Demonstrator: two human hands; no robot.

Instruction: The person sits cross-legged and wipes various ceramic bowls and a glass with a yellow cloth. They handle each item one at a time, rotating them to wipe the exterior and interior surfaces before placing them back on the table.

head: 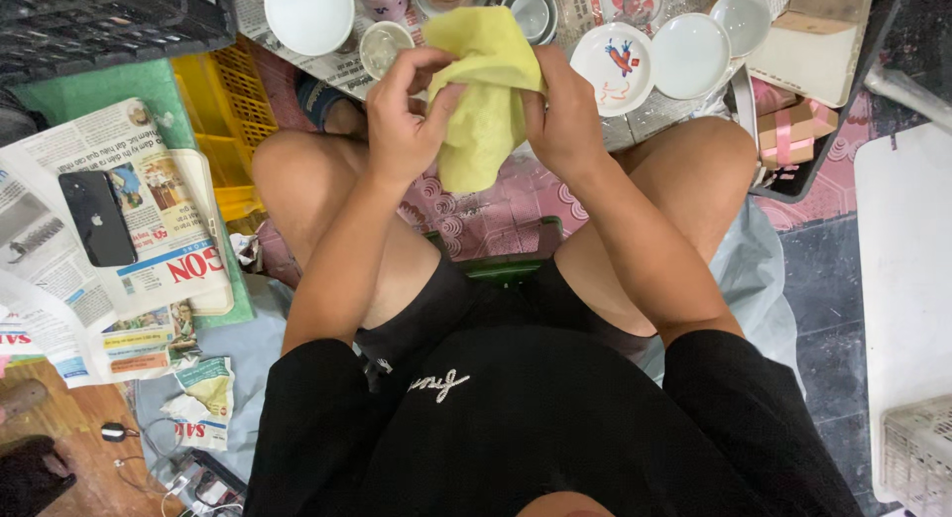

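Note:
Both my hands are raised between my knees, gripping a yellow cloth (486, 111). My left hand (402, 115) pinches the cloth's left side with fingers curled over the top. My right hand (563, 115) closes on its right side. The cloth is bunched and hangs down below my hands; whatever may be wrapped inside it is hidden. I am seated on a low green stool (506, 264) with my bare knees spread.
Ahead, on newspaper, sit white saucers (691, 54), a saucer with a red painted figure (618, 66), a white bowl (309, 13) and small cups (382, 46). A yellow plastic crate (228, 120) stands left, beside newspapers with a black phone (96, 218). Cardboard boxes (793, 130) lie right.

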